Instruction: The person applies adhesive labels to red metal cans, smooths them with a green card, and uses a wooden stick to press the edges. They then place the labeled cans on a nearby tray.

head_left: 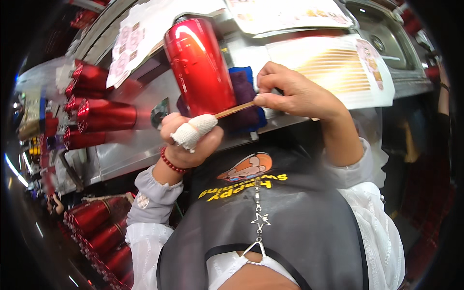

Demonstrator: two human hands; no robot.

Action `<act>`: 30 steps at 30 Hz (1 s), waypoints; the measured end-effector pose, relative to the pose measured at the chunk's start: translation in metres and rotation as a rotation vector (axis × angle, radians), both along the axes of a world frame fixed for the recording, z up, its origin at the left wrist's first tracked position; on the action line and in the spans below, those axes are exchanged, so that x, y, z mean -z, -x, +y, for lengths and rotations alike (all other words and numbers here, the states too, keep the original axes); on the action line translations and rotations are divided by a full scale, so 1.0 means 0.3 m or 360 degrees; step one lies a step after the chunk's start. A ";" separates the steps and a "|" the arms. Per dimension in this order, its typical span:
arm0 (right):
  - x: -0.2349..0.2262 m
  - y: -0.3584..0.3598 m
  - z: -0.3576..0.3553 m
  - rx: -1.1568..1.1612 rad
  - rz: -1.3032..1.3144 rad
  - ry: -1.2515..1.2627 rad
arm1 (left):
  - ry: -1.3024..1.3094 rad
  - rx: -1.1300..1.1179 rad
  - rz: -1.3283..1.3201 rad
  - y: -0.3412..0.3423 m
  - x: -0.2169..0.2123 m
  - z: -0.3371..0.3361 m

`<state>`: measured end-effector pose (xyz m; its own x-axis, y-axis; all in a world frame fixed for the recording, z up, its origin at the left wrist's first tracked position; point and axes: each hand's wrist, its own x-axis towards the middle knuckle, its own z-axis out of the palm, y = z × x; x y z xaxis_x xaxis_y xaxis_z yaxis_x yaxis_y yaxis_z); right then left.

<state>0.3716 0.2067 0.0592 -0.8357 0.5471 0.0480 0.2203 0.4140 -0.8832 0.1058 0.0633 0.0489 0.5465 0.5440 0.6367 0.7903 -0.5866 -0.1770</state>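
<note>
My left hand (189,140) grips the lower end of a shiny red metal cylinder (199,65) and holds it upright over the steel counter (125,145). One finger of that hand is wrapped in white gauze. My right hand (295,92) pinches a thin wooden stick (235,110), whose tip presses against the cylinder's lower side. Behind the cylinder lies a blue and purple cloth (247,96).
Several more red cylinders (99,116) lie on the counter at the left, and others are stacked below at lower left (99,232). Sheets of gold decals (338,67) lie to the right, with more sheets (130,38) behind. A steel sink (386,34) sits at far right.
</note>
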 end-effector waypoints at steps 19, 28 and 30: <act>-0.007 0.022 -0.006 -0.0027 -0.0069 0.0145 | -0.0030 0.0061 -0.0120 -0.042 -0.005 0.041; -0.001 0.033 -0.004 -0.0070 -0.0021 0.0021 | -0.0070 -0.0025 -0.0017 -0.027 -0.015 0.007; -0.003 0.028 -0.005 -0.0073 -0.0058 0.0049 | -0.0055 0.0048 -0.0019 -0.033 -0.028 0.024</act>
<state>0.3631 0.2050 0.0601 -0.8609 0.5088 0.0008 0.2338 0.3969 -0.8876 0.1158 0.0704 0.0573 0.5547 0.5050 0.6613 0.7745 -0.6038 -0.1885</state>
